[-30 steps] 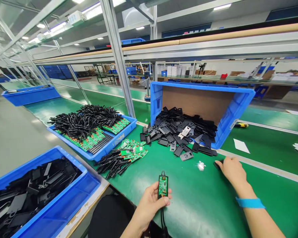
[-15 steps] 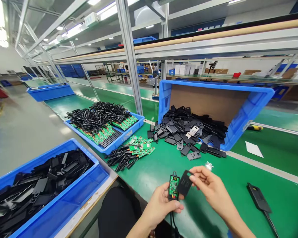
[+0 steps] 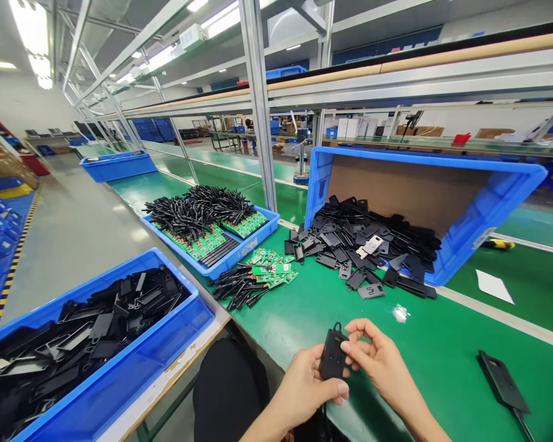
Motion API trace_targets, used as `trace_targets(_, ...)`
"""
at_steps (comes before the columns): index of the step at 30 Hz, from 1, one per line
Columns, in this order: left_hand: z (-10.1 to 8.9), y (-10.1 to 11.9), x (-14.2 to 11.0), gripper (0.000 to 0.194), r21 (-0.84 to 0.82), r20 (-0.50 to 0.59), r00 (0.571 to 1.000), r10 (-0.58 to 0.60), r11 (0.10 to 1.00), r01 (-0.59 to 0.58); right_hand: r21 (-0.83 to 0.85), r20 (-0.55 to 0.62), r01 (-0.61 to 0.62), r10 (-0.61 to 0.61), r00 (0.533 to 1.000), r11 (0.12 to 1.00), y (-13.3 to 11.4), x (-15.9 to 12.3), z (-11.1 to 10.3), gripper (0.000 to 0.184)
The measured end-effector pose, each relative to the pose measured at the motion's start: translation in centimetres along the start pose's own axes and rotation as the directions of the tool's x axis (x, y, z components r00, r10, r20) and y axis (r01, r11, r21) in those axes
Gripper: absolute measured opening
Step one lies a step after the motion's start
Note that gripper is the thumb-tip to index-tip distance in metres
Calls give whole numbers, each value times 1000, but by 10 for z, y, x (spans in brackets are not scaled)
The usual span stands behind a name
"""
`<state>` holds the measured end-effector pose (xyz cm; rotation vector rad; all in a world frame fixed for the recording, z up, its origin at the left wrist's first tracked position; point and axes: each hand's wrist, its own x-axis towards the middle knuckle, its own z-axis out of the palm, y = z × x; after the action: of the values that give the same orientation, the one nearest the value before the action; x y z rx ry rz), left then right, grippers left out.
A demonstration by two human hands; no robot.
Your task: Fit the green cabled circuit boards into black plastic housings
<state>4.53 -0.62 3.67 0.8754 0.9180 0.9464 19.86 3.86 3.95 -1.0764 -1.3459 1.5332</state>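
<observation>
My left hand [image 3: 308, 379] is wrapped round a small black plastic case [image 3: 333, 356] with a loop at its top and a cable hanging below. A black cover lies over the front of this case, and a small display shows through its window. My right hand [image 3: 378, 362] pinches the cover's right edge near the top with thumb and fingers. The green circuit board inside is hidden now. Just beyond the hands, small clear bits [image 3: 400, 314] lie on the green table. To the right rests another black case with a cable [image 3: 503, 382].
A tipped blue bin [image 3: 424, 156] spills black covers [image 3: 350, 245] onto the table. Circuit boards with black cables [image 3: 270, 270] lie left of them. Behind is a blue tray [image 3: 258, 236] of more boards. At lower left stands a blue bin [image 3: 166, 344] of black case parts.
My right hand has brought the black cover left onto the case, over the green board. My left hand still holds the case. The camera view has turned slightly left.
</observation>
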Motion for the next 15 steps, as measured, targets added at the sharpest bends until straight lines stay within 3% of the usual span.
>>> trace_targets(3,1,2,-1,30,14,22,999,45,999,-45,42,47,-44,42,998,998,-1,1,2,44)
trace_targets(6,-1,2,-2,26,88,19,996,85,992,-86,-21,153,-62,64,986,998,-2,2,2,44)
trace_targets(10,-2,0,-3,36,230,-6,993,116,967,-112,-72,172,-41,53,984,997,3,2,-1,41)
trace_targets(12,2,-1,0,40,188,-23,994,111,977,-105,-148,120,-24,42,992,989,10,1,0,44)
trace_targets(15,11,-3,8,46,-34,-18,993,121,992,-121,-444,15,127,-135,991,887,19,-4,6,55)
